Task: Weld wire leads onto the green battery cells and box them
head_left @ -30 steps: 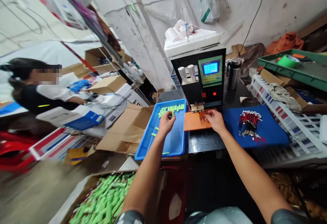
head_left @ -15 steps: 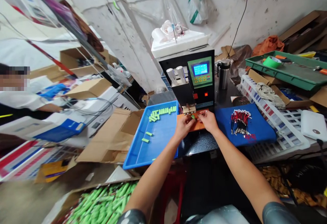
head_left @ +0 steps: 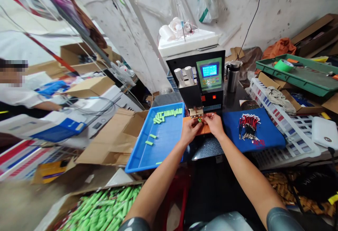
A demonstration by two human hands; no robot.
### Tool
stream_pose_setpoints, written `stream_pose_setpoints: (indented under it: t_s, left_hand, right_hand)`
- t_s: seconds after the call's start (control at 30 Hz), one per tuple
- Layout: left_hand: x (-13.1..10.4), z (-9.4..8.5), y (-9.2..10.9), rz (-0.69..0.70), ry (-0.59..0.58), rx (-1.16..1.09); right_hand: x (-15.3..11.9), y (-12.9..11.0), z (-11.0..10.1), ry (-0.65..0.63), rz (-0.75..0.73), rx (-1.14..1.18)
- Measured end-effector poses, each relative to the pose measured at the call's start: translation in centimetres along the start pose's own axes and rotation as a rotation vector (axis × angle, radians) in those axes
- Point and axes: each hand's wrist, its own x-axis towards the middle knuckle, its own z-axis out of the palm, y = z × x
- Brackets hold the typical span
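Note:
Under the head of a black machine (head_left: 185, 94) with a lit blue screen, my left hand (head_left: 190, 129) pinches a small green cylinder (head_left: 200, 120). My right hand (head_left: 213, 123) is close beside it on the right, fingertips pressed together; whatever they hold is too small to make out. Both hands rest over an orange plate (head_left: 206, 130). To the left, a blue tray (head_left: 166, 146) carries several green cylinders (head_left: 171, 112). Red and black wire leads (head_left: 248, 125) lie on a blue cloth (head_left: 274, 136) to the right.
A carton of green cylinders (head_left: 105, 210) stands low at the left. A steel flask (head_left: 233, 78), a white plastic basket (head_left: 287, 125) and a green tray (head_left: 303, 78) are at the right. A person (head_left: 23, 90) is at the far left.
The right hand's fingertips have drawn slightly nearer the green cylinder and the machine head. The view has shifted a little; the left hand stays almost in place.

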Motion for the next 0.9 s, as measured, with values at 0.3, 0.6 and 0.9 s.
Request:
stream_pose_setpoints:
  t_s: [0.3, 0.6, 0.9]
  left_hand:
    - [-0.01, 0.10, -0.11, -0.020, 0.008, -0.017]
    - [-0.02, 0.12, -0.30, -0.015, 0.001, -0.066]
    - [-0.06, 0.09, -0.63, -0.032, 0.006, -0.066]
  right_hand:
    - [-0.11, 0.00, -0.06, -0.047, -0.049, -0.115]
    - [-0.17, 0.95, -0.13, -0.085, -0.125, -0.247]
    - [-0.37, 0.52, -0.07, -0.074, -0.115, -0.255]
